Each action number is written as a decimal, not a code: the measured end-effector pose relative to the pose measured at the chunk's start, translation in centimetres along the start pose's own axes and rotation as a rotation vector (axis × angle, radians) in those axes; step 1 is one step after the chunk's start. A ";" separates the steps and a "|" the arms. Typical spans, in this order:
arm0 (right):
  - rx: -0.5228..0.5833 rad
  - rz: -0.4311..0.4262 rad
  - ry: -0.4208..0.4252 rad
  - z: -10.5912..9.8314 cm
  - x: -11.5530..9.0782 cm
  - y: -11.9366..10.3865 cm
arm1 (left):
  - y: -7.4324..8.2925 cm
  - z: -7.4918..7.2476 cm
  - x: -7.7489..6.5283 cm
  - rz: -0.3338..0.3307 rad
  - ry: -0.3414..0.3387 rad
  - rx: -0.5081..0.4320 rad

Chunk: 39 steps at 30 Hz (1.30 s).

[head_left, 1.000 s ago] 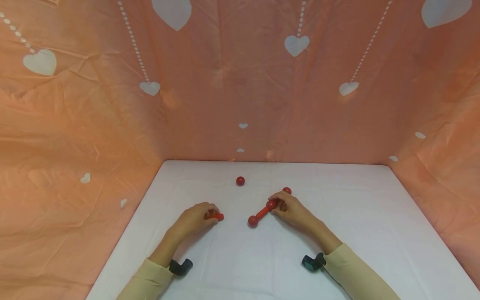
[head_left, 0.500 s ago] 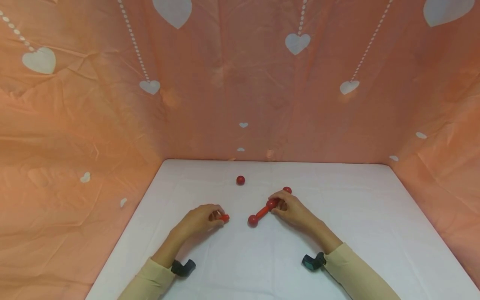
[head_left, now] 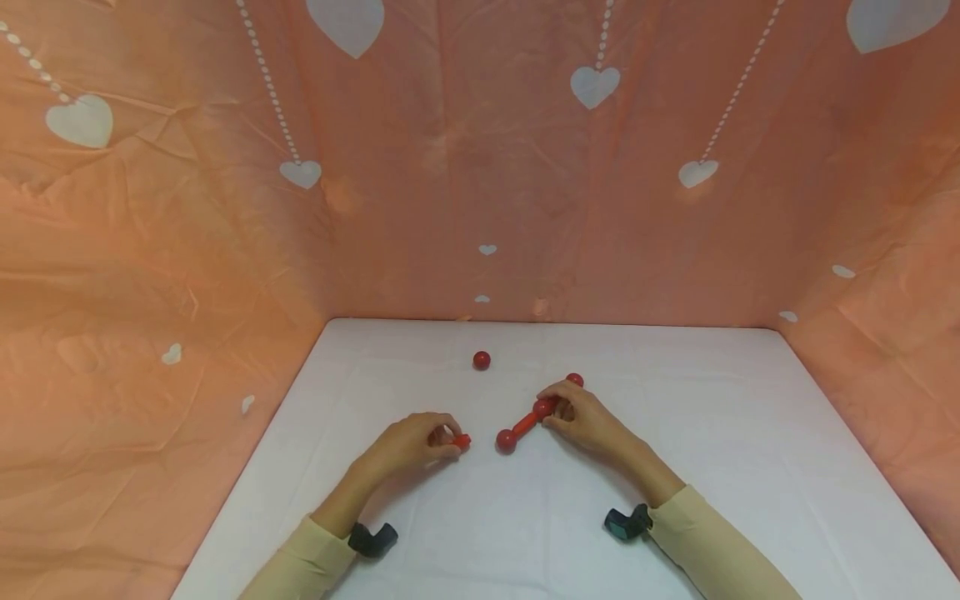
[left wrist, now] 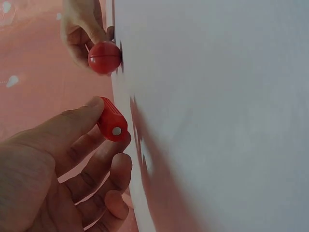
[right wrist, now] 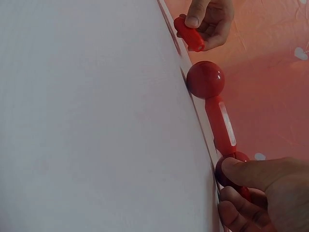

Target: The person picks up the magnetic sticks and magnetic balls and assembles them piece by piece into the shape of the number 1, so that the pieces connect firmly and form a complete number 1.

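In the head view my left hand (head_left: 412, 440) pinches a short red magnetic rod (head_left: 463, 442) between thumb and fingers. The left wrist view shows a round silvery magnet on the end face of this rod (left wrist: 112, 121). My right hand (head_left: 588, 421) grips the middle ball (head_left: 542, 407) of a straight red chain lying on the table. From it a red rod (head_left: 526, 425) runs to the near end ball (head_left: 506, 442). Another red ball (head_left: 574, 380) shows beyond my right fingers; they hide what joins it. The left-hand rod is a small gap left of the near end ball.
A loose red ball (head_left: 482, 360) rests on the white tabletop (head_left: 675, 400) farther back. Orange cloth (head_left: 525, 200) with pale hearts stands around the back and sides. Black wrist cameras (head_left: 373, 540) are strapped under both forearms.
My left hand has moved right and slightly nearer, carrying the rod toward the near end ball. My right hand and the chain have stayed in place.
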State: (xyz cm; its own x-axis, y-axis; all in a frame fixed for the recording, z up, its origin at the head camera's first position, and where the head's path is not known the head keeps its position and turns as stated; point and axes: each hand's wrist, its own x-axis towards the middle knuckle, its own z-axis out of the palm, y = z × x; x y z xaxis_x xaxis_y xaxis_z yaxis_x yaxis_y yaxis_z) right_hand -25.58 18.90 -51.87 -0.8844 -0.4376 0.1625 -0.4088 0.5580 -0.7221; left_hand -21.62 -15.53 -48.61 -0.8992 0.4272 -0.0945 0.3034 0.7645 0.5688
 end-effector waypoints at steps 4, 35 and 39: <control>0.001 0.003 0.000 0.0 0.0 0.1 | 0.2 0.2 0.0 -0.004 -0.017 -0.008; -0.014 -0.010 -0.002 -0.1 -0.1 -0.1 | 2.1 2.2 0.4 0.059 -0.077 -0.075; -0.014 -0.010 -0.002 -0.1 0.0 -0.2 | 2.2 2.3 0.6 0.065 -0.075 -0.069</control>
State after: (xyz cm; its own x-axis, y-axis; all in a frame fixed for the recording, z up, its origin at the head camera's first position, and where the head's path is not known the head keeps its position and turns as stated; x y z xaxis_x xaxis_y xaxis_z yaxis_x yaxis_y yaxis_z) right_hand -25.48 18.87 -51.68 -0.8799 -0.4443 0.1686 -0.4207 0.5631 -0.7113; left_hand -20.77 -12.46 -49.26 -0.8514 0.5117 -0.1153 0.3355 0.7003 0.6301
